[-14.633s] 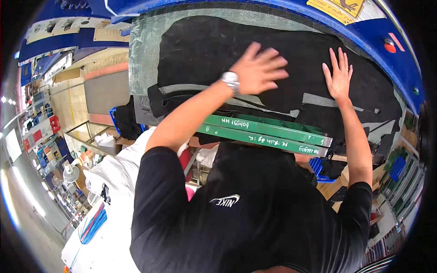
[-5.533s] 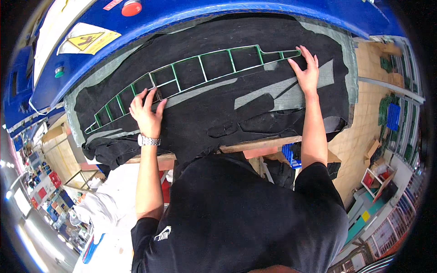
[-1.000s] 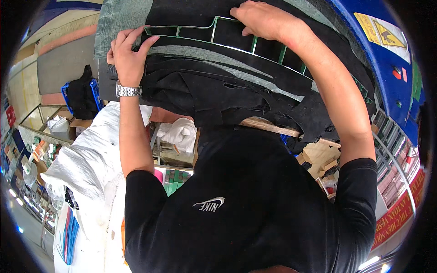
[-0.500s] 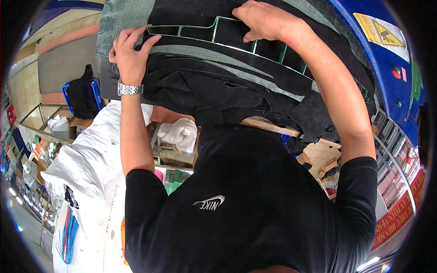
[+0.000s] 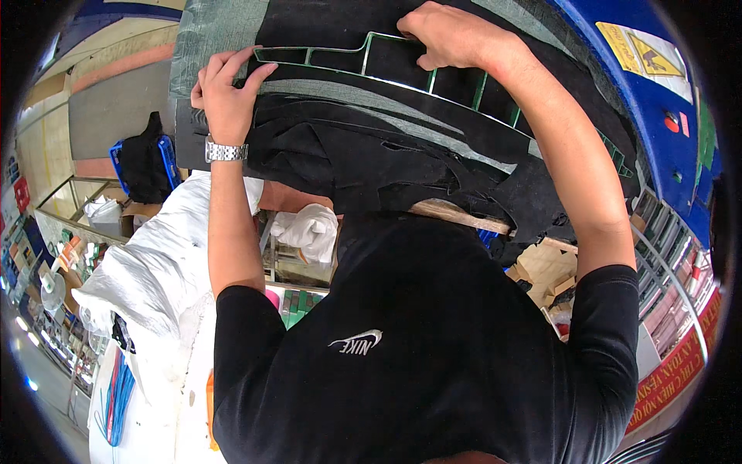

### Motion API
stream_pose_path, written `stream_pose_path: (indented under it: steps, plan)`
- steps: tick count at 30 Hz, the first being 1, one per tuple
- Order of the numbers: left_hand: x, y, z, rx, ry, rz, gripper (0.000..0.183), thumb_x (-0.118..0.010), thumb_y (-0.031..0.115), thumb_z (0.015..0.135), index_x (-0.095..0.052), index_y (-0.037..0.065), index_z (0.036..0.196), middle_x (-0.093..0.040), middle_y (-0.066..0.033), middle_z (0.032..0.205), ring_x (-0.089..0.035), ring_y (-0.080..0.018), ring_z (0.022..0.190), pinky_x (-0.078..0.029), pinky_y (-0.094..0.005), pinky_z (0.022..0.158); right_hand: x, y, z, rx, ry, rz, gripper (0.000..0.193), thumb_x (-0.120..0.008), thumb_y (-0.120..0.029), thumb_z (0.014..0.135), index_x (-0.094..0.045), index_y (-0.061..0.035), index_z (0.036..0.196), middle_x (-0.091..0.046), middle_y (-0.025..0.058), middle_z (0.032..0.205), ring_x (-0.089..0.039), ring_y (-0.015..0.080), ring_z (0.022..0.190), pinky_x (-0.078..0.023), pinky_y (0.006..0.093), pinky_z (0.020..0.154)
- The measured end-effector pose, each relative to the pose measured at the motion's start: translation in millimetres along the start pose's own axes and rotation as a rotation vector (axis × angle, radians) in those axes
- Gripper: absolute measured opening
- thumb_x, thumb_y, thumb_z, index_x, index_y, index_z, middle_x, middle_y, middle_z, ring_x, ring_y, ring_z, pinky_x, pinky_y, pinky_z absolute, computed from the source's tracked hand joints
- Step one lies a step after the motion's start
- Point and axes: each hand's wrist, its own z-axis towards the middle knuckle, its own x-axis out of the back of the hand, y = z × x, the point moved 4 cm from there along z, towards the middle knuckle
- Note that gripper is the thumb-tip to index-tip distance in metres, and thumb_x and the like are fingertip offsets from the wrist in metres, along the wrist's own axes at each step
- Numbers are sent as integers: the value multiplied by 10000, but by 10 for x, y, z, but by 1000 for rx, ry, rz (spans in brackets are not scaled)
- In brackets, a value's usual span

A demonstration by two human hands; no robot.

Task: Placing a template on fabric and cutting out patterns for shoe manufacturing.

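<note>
A long green-edged metal cutting die [image 5: 433, 81], an open frame with cross bars, lies on black sheet material [image 5: 317, 27]. At the narrow left end of the die is my left hand [image 5: 228, 87], thumb and forefinger spaced around its tip, the other fingers bent. My right hand [image 5: 456, 35] grips the far edge of the stepped, wider part, with the thumb reaching inside the frame and the fingers over the far side. My right forearm hides part of the die toward its right end. Loose black scraps [image 5: 371, 166] hang over the near edge.
A worn grey-green board [image 5: 205, 46] lies under the sheets. The blue machine body [image 5: 618, 77], with a warning label and red button, rises at right. White sacking [image 5: 162, 255] and a blue bin [image 5: 168, 164] stand at left. A cardboard box [image 5: 541, 267] sits below, near my right side.
</note>
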Motion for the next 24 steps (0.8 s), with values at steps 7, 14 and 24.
stream_pose_path:
  steps: [7, 14, 24]
  plan:
    - [13, -24, -11, -4, -4, -10, 384, -875, 238, 763, -778, 148, 1123, -682, -35, 1077, -599, -237, 1020, -467, -359, 915, -122, 34, 159, -35, -42, -34, 371, -833, -180, 781, -704, 3, 1077, -686, 230, 1139, -643, 390, 1151, -537, 442, 955]
    - [-5, -52, 23, -15, 2, 35, 381, -867, 284, 778, -779, 182, 1134, -685, -5, 1066, -610, -223, 1024, -463, -342, 901, 10, -1, 46, -33, -113, 13, 418, -844, -174, 757, -702, 16, 1101, -691, 243, 1131, -645, 387, 1146, -535, 441, 945]
    - [146, 124, 0, 41, -77, 51, 474, -840, 358, 810, -721, 192, 1237, -684, -23, 1124, -615, -255, 1096, -453, -391, 947, -234, 933, -1187, 145, 777, 397, 342, -709, -142, 908, -662, 6, 1213, -696, 171, 1166, -670, 310, 1111, -522, 396, 966]
